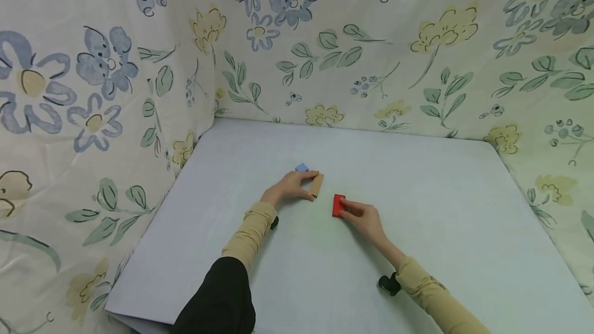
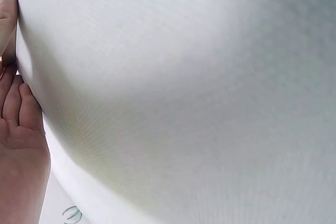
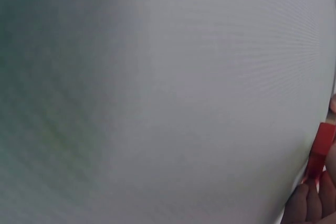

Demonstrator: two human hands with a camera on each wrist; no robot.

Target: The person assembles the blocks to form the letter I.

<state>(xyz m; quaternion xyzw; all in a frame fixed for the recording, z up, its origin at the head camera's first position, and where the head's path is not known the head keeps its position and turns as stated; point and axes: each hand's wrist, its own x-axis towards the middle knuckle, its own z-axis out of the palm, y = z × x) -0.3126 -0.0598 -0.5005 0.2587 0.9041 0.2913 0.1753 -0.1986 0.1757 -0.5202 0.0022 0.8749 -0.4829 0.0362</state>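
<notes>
We see left hand [image 1: 291, 185] pinching tan block [image 1: 317, 185], right hand [image 1: 367, 219] holding red block [image 1: 337, 205]; blue block [image 1: 301, 167] near left fingertips [image 1: 313, 173].

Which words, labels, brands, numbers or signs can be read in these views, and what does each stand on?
None can be read.
Red block, tan block, blue block: no lettering visible.
Cloth: flowers and leaves only, no letters seen.
Right sleeve: small dark marks, too small to tell whether they are writing.
</notes>
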